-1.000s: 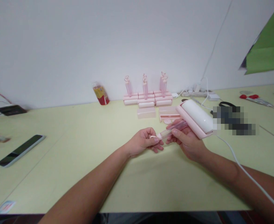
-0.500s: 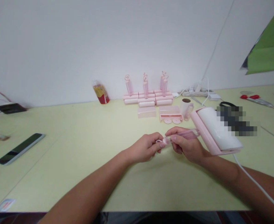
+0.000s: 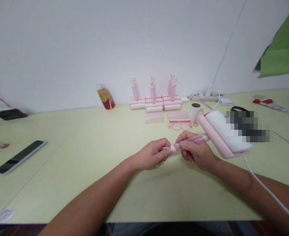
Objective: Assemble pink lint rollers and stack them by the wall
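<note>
A pink lint roller with a white sheet roll slants across the space in front of me, its head at the right and its clear pink handle pointing left. Around that handle my right hand is closed, thumb on top. My left hand pinches the pale pink end cap and its hanging loop at the handle's left end; the fingers partly hide the loop. Beyond the hands lie a pink roller cover with two round flaps and a clear pink cover.
Several finished-looking lint rollers stand against the wall, handles up. Beside them are a paper roll, a clear handle tube and a red-yellow package. A phone lies left; red-handled scissors lie right. A white cable crosses my right forearm.
The lint roller's head has shifted slightly left and turned a little. Both hands keep their grips, and less of the loop shows beside my left fingers.
</note>
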Motion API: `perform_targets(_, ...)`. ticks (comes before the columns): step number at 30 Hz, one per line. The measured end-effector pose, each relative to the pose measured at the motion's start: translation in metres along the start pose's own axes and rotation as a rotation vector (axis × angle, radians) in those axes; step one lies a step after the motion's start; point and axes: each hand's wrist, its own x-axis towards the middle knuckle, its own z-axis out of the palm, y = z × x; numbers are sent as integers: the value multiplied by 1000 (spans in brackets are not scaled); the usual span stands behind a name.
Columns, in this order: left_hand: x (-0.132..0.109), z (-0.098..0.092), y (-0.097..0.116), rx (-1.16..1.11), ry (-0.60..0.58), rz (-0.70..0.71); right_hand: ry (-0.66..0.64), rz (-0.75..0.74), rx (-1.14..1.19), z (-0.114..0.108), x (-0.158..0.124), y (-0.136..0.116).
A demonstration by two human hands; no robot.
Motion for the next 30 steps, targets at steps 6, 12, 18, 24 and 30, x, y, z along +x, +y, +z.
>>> perform_targets(6, -1, -3, 1, -11, -23, 18, -26, -17, -171, 0, 1, 0)
perform_targets(12, -3, -2, 5, -25, -92, -30, -40, -9, -138, -1, 1, 3)
perform_targets(18, -4, -4, 9, 32, -153, -62, -90, 63, -109, -5, 4, 6)
perform_targets(24, -4, -9, 11, 79, -162, -18, -92, 30, -147, -2, 1, 4)
perform_targets(30, -5, -11, 14, 140, -166, 3, -69, 50, -140, 2, -1, 10)
